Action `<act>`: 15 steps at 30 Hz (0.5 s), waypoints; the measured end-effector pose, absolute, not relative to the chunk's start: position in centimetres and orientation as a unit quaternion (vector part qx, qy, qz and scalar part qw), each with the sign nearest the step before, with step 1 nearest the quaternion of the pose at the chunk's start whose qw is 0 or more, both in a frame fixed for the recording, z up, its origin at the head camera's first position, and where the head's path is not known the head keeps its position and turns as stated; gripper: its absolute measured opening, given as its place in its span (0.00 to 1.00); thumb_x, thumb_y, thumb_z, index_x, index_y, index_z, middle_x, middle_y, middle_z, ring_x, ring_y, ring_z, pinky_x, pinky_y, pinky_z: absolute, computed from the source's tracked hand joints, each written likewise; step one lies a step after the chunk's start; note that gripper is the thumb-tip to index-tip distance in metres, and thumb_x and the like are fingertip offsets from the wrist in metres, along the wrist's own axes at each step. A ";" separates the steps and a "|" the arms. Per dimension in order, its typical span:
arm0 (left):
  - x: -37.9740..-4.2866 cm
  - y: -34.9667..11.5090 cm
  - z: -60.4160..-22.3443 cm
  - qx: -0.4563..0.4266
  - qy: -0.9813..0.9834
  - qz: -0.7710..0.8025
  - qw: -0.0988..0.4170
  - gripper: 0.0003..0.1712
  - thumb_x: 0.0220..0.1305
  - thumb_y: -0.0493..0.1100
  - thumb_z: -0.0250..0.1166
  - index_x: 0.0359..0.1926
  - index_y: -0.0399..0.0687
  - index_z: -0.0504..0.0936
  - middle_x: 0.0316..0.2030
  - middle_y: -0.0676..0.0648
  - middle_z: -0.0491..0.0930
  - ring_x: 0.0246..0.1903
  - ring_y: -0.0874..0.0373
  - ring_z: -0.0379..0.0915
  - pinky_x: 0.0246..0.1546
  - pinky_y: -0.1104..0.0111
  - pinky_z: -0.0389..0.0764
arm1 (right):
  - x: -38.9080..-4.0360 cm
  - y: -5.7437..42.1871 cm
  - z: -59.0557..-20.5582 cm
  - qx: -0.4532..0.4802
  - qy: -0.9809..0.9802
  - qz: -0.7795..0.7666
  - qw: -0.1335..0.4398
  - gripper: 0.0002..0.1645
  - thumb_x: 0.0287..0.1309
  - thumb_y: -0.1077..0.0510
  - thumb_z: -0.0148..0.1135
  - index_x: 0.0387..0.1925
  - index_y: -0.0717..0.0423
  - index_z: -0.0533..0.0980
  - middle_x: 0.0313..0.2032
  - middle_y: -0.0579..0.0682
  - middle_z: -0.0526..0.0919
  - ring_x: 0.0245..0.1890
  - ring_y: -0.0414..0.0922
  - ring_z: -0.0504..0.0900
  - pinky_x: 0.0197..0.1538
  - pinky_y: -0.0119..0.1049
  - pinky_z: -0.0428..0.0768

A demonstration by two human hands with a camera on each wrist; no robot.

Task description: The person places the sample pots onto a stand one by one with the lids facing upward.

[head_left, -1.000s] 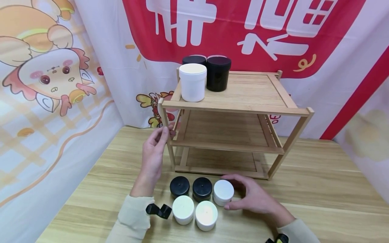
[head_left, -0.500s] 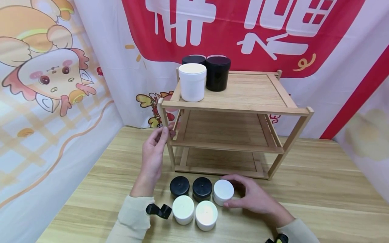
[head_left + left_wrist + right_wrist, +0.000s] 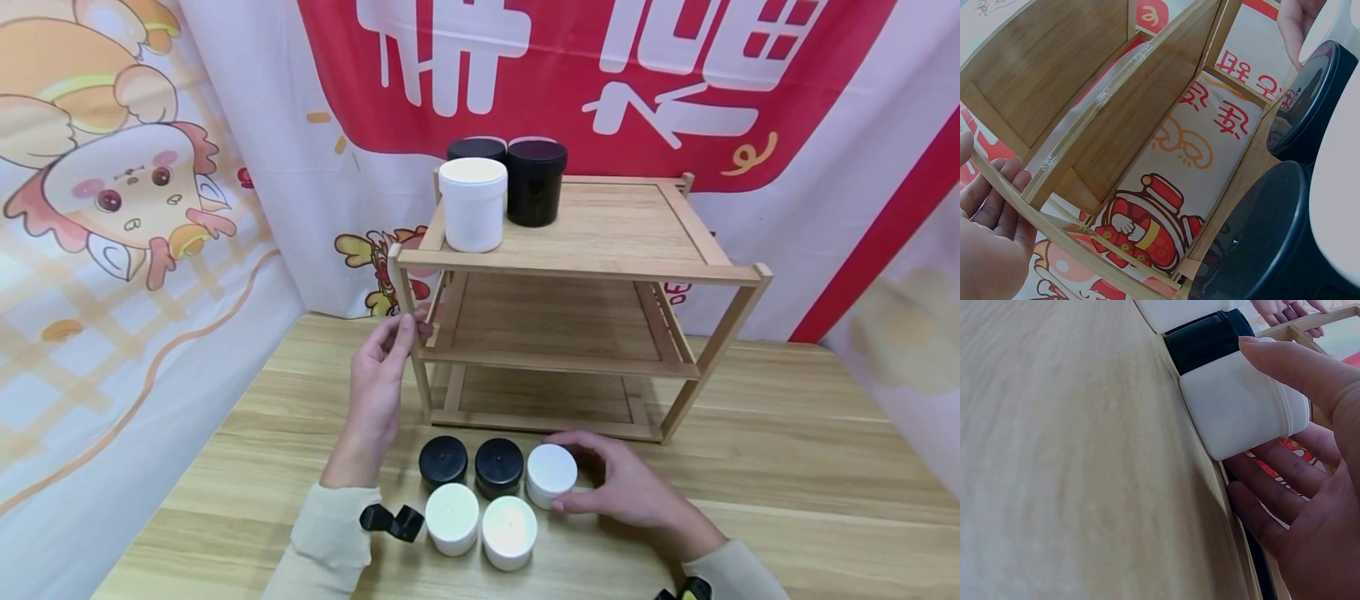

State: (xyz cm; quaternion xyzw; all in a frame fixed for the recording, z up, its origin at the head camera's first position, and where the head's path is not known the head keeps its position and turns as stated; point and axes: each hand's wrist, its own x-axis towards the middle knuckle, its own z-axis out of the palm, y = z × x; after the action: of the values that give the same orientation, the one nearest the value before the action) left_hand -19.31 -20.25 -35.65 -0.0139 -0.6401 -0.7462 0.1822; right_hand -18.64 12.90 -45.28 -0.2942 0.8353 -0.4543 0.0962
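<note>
My left hand point(image 3: 377, 379) pinches the front left post of a three-tier wooden shelf rack point(image 3: 626, 237), level with its middle tier. In the left wrist view, the thumb is on one side of the post and the curled fingers point(image 3: 1000, 200) are on the other. My right hand point(image 3: 626, 487) holds a white lidded jar point(image 3: 552, 473) standing on the table, thumb at its near side and fingers behind it. Beside that jar stand two black jars point(image 3: 499, 465) in the same row. Two more white jars point(image 3: 510, 530) are in front of them.
On the rack's top tier, toward the left, stand a white jar point(image 3: 473, 207) and two black jars point(image 3: 535, 185). Printed cloth point(image 3: 300, 217) hangs behind and to the left of the wooden table point(image 3: 810, 467). Black straps point(image 3: 392, 522) circle the wrists.
The right thumb has come in slightly against the white jar's side. The left hand, rack and other jars stay where they were.
</note>
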 end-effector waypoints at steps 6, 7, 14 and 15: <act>-19.4 -20.3 -35.7 -0.014 -0.641 -0.746 0.181 0.24 0.84 0.55 0.58 0.64 0.41 0.80 0.58 0.46 0.85 0.61 0.56 0.78 0.75 0.63 0.68 | -18.5 12.9 -45.2 -0.298 0.815 -0.487 0.102 0.42 0.49 0.47 0.88 0.65 0.44 0.80 0.56 0.44 0.89 0.54 0.37 0.84 0.61 0.32 0.80; -19.4 -20.3 -35.7 -0.014 -0.641 -0.745 0.181 0.25 0.84 0.55 0.58 0.65 0.39 0.80 0.56 0.49 0.86 0.61 0.56 0.78 0.75 0.63 0.69 | -18.5 12.9 -45.1 -0.298 0.810 -0.494 0.105 0.42 0.49 0.48 0.87 0.66 0.46 0.80 0.56 0.45 0.89 0.53 0.37 0.85 0.60 0.32 0.81; -19.4 -20.3 -35.8 -0.014 -0.641 -0.745 0.181 0.28 0.84 0.55 0.57 0.67 0.35 0.78 0.51 0.55 0.86 0.60 0.56 0.78 0.74 0.64 0.69 | -18.5 13.0 -44.8 -0.284 0.802 -0.514 0.112 0.43 0.49 0.52 0.87 0.67 0.49 0.79 0.55 0.49 0.89 0.52 0.40 0.87 0.57 0.31 0.83; -19.4 -20.3 -35.8 -0.013 -0.642 -0.745 0.181 0.28 0.84 0.55 0.57 0.67 0.36 0.78 0.51 0.54 0.86 0.60 0.56 0.78 0.74 0.64 0.69 | -18.5 13.0 -44.7 -0.284 0.803 -0.512 0.109 0.43 0.50 0.51 0.87 0.67 0.49 0.79 0.55 0.49 0.89 0.52 0.41 0.87 0.57 0.31 0.83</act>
State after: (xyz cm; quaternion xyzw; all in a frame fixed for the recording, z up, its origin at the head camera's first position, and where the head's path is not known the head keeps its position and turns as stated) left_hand -19.39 -20.34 -35.84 -0.0131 -0.6420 -0.7449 0.1810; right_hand -18.49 13.02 -44.73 -0.2844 0.8033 -0.5117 0.1094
